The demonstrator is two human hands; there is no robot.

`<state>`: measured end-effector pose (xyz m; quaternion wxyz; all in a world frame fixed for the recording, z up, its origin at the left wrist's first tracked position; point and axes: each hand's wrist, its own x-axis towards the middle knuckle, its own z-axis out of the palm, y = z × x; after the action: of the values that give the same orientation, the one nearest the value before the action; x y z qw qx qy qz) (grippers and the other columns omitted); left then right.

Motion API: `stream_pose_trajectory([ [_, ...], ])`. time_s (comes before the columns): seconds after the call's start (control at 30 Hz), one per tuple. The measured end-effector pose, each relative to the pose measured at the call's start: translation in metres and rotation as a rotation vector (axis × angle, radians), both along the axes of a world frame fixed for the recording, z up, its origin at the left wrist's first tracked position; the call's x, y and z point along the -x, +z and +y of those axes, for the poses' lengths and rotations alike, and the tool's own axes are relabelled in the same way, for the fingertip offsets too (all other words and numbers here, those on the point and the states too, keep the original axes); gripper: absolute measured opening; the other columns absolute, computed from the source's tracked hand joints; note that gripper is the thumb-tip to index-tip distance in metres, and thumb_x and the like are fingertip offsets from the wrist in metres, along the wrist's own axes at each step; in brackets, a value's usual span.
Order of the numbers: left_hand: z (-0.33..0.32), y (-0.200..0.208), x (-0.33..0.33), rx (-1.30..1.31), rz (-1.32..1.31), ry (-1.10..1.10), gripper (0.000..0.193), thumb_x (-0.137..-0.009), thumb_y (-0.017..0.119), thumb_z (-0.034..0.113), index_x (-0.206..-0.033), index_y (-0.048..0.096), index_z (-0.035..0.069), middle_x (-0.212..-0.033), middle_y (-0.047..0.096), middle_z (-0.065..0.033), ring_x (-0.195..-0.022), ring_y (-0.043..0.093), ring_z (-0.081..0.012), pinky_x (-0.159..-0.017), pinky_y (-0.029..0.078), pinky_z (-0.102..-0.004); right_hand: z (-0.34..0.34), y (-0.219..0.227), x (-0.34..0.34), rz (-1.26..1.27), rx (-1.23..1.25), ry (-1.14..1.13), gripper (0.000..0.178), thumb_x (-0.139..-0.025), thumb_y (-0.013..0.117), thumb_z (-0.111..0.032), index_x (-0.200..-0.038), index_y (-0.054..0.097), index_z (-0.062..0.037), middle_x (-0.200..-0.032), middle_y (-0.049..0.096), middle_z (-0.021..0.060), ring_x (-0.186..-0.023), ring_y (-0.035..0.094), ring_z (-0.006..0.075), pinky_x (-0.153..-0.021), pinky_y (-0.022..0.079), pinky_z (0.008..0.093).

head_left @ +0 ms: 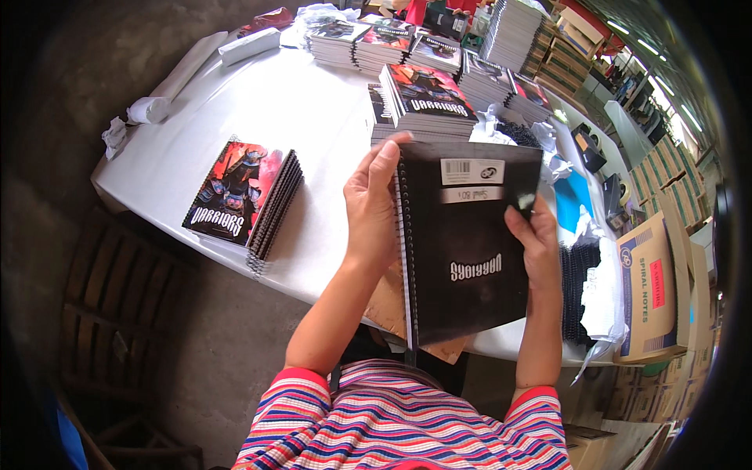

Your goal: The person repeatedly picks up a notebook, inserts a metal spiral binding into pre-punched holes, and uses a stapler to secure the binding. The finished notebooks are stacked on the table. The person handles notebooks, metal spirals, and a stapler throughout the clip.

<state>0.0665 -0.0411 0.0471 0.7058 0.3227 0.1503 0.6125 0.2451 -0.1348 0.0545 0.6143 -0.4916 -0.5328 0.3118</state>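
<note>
Between my two hands is a spiral notebook (478,227), held up in front of me with its black back cover, white label and barcode sticker facing me. My left hand (374,192) grips its coil-bound left edge near the top, thumb pointing up along the binding. At the right edge my right hand (536,243) pinches the cover, thumb on the front and fingers behind. On the table to the left lies a stack of finished spiral notebooks (239,192) with red and black illustrated covers. Straight behind the held notebook stands a taller stack of matching books (432,94).
The white table (329,102) carries more book stacks (384,47) at the back. Crumpled paper (501,121) and black coils (580,290) lie on the right, beside a carton (650,290). A wooden pallet (117,298) is on the floor at left.
</note>
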Motion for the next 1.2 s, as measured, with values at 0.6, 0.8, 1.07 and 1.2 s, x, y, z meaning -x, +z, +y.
stream_pose_trajectory([
  [0.6, 0.005, -0.018, 0.034, 0.076, 0.020, -0.155, 0.014, -0.084, 0.059, 0.010, -0.087, 0.064, -0.002, -0.079, 0.066, -0.0090, -0.065, 0.062, -0.0119, -0.066, 0.053, -0.0255, -0.027, 0.018, 0.018, -0.814, -0.322, -0.330, 0.017, -0.087, 0.059, -0.012, -0.101, 0.060, -0.0021, -0.089, 0.067, 0.0128, -0.077, 0.066, 0.0199, -0.069, 0.050, 0.0269],
  [0.8, 0.013, -0.031, 0.055, -0.086, -0.119, -0.248, 0.022, -0.083, 0.059, 0.006, -0.100, 0.062, -0.007, -0.084, 0.067, -0.0138, -0.071, 0.066, -0.0159, -0.070, 0.055, -0.0267, -0.025, 0.023, 0.027, -0.784, -0.327, -0.292, 0.020, -0.082, 0.061, -0.004, -0.102, 0.060, -0.0017, -0.088, 0.067, 0.0139, -0.075, 0.066, 0.0240, -0.067, 0.051, 0.0284],
  [1.07, 0.006, -0.013, 0.091, -0.299, 0.367, 0.055, 0.025, -0.088, 0.060, 0.013, -0.106, 0.062, -0.004, -0.087, 0.065, -0.0076, -0.073, 0.061, -0.0101, -0.068, 0.053, -0.0247, -0.009, 0.044, 0.052, -0.974, -0.647, -0.030, 0.035, -0.067, 0.051, 0.012, -0.098, 0.064, 0.0010, -0.081, 0.066, 0.0190, -0.066, 0.066, 0.0257, -0.056, 0.053, 0.0290],
  [1.2, 0.004, -0.012, 0.119, -0.292, 0.301, 0.186, 0.022, -0.084, 0.065, 0.014, -0.097, 0.064, -0.004, -0.080, 0.065, -0.0051, -0.069, 0.059, -0.0099, -0.068, 0.049, -0.0234, 0.010, 0.062, 0.065, -0.880, -0.609, 0.083, 0.037, -0.069, 0.050, 0.013, -0.102, 0.062, 0.0003, -0.082, 0.066, 0.0193, -0.066, 0.066, 0.0244, -0.058, 0.051, 0.0279],
])
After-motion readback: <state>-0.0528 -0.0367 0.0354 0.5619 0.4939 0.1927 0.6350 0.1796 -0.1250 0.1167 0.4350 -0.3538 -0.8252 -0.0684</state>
